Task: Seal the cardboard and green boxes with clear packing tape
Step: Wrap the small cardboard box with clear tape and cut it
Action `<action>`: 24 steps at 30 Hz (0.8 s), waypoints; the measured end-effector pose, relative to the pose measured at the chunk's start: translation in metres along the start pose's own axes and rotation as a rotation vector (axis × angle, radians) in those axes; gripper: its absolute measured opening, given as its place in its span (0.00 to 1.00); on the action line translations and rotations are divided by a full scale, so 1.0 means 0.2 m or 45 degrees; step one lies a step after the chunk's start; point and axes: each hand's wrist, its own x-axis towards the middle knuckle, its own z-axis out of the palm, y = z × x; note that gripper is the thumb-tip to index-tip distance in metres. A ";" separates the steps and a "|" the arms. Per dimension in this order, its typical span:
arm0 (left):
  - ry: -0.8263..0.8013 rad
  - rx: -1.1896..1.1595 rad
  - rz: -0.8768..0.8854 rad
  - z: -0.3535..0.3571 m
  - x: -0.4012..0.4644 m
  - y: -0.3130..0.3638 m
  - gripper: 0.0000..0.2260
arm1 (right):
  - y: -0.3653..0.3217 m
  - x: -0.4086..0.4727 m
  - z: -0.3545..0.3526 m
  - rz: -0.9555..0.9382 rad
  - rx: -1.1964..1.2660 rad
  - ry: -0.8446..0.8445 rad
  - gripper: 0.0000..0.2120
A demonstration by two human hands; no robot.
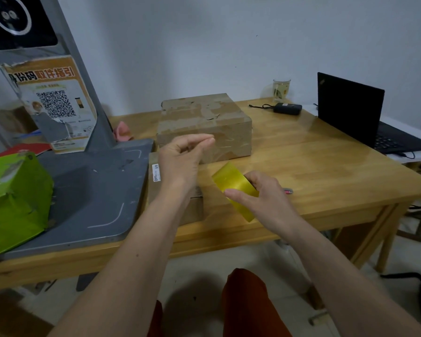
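1. We were seated at a wooden table (314,166), both bare arms stretched over its near edge.
2. Our right hand (260,195) grasped the roll of tape (236,183), yellowish and see-through, thumb across its outer face and fingers curled behind it, at about 5 o'clock from the middle of the view.
3. Our left hand (182,159) was raised at about 10 o'clock from the roll, thumb and fingertips pinched together; we could not tell for certain whether a clear tape end lay between them.
4. Beneath the left wrist lay a small cardboard box (178,203) with a white label on its left side, touching the grey base of a stand.
5. A larger cardboard box (204,122), already streaked with glossy tape, sat at 12 o'clock from the hands, just behind the small one.
6. The green box (12,200) rested at 9 o'clock, on the grey stand base (93,190), well apart from both hands.
7. The stand's post (51,81) carried a poster with a QR code.
8. At 2 o'clock stood an open black laptop (357,117); near it lay a black power adapter (287,108) and behind that a glass cup (281,90).
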 end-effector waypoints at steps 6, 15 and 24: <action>0.068 -0.054 -0.021 0.01 0.02 0.02 0.05 | 0.07 0.02 -0.05 -0.044 0.080 -0.206 0.11; 0.095 -0.114 0.002 0.09 -0.09 0.00 0.05 | 0.18 0.22 -0.19 0.062 -0.418 0.205 0.16; 0.175 -0.178 -0.118 0.12 0.07 0.00 0.05 | 0.23 0.21 -0.21 0.028 -0.279 -0.044 0.17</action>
